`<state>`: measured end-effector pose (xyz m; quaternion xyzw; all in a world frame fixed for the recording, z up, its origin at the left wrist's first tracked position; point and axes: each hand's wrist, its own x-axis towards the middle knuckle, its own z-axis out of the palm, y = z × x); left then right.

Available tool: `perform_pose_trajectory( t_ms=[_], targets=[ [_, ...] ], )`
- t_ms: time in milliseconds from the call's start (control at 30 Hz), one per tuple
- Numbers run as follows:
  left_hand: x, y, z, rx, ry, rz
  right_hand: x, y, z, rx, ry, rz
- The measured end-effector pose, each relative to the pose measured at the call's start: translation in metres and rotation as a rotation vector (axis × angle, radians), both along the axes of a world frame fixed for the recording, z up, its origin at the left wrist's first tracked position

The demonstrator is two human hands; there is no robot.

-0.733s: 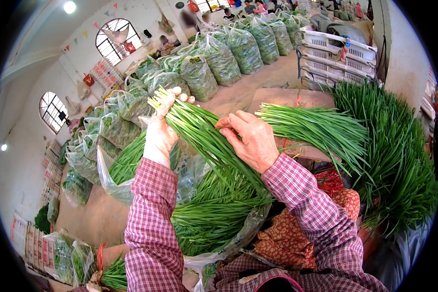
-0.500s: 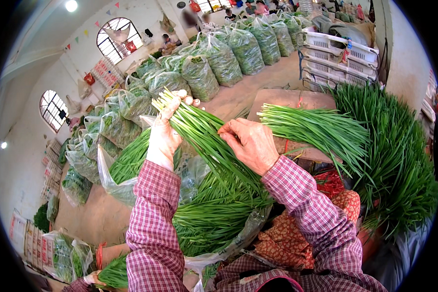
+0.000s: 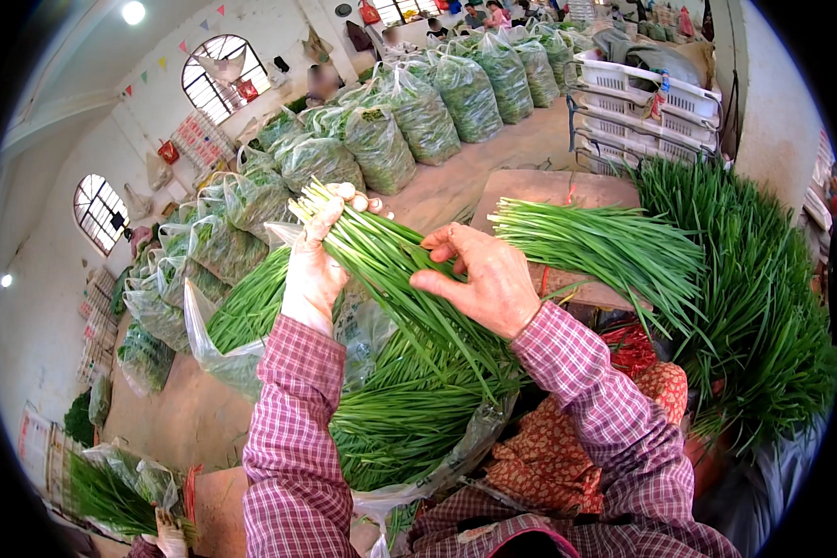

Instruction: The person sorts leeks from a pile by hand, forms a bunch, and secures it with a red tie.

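Barely shifted since before: left hand (image 3: 314,270) fingers clamped around garlic chive bunch (image 3: 409,288) near its pale ends; right hand (image 3: 482,279) fingers loosely curled apart, touching the leaves above open plastic bag (image 3: 251,358).

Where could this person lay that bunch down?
Bare patches: the brown board top behind the laid chive bunch, and the floor before the bagged greens. Crowded: the lap bag of chives and the right-hand heap.

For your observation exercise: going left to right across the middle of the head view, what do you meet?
Arched window → clear bags of greens → left hand gripping a chive bunch → right hand → loose chives on the board → tall heap of chives.
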<state>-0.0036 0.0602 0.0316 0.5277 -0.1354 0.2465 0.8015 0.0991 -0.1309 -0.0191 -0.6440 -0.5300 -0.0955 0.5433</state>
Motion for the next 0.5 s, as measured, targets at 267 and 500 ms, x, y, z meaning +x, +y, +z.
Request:
perform_pose_trajectory(
  t_ms=[267,500],
  targets=[
    [0.004,-0.015,0.003,0.039,0.116,0.075,0.004,0.006,-0.005,0.025,-0.192,-0.134],
    [0.004,-0.017,0.001,0.127,0.221,0.221,0.027,-0.002,-0.001,-0.008,0.008,0.045]
  ],
)
